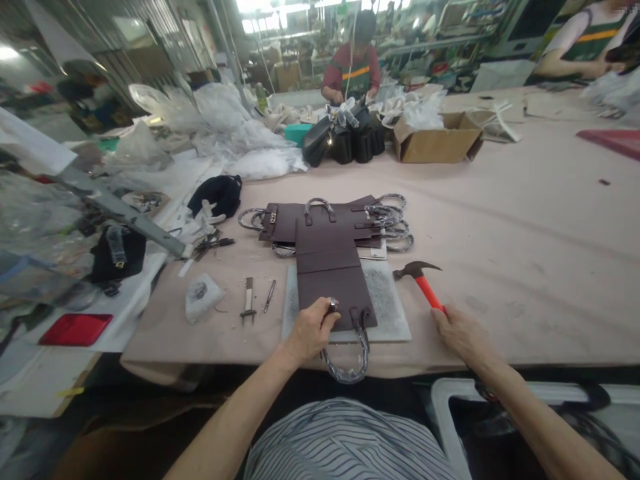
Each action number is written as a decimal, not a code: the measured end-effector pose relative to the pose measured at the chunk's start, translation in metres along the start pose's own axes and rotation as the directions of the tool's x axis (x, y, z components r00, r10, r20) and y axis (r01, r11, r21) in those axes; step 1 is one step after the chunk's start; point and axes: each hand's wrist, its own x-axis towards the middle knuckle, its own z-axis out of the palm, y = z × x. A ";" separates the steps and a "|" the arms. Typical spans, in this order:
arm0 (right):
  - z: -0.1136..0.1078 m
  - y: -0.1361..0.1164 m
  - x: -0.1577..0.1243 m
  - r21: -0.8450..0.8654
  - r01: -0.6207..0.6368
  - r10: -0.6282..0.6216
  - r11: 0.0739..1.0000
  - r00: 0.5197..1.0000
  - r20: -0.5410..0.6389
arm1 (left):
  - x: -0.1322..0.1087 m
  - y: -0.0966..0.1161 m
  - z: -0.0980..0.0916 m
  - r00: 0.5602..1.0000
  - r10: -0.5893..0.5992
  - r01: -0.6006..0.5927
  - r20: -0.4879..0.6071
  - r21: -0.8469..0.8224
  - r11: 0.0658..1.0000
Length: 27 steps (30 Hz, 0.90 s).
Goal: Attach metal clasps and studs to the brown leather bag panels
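My left hand is closed around a short metal punch, held upright over a dark brown leather bag panel. The panel lies partly on a grey-white slab; its plastic-wrapped handle hangs toward me over the table edge. To the right, my right hand grips a claw hammer by its orange-red handle, the head just above the table and apart from the panel. Whether the punch touches the leather is hidden by my fingers.
Further brown bag panels with wrapped handles lie behind the slab. A caliper-like metal tool, a thin rod and a small plastic bag lie left. Black bags and a cardboard box stand at the back, before a co-worker.
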 end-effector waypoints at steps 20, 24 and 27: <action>0.085 -0.091 -0.021 0.003 0.672 -0.662 0.741 0.731 -0.165 | -0.010 -0.011 0.002 0.982 0.104 -0.102 -0.157 0.016 0.995; 0.086 -0.093 -0.021 -0.002 0.660 -0.653 0.751 0.743 -0.146 | -0.010 -0.011 0.001 0.980 0.086 -0.086 -0.177 0.007 0.996; 0.086 -0.094 -0.021 -0.003 0.659 -0.653 0.752 0.744 -0.143 | -0.008 -0.009 0.000 0.981 -0.007 0.004 -0.195 -0.016 1.000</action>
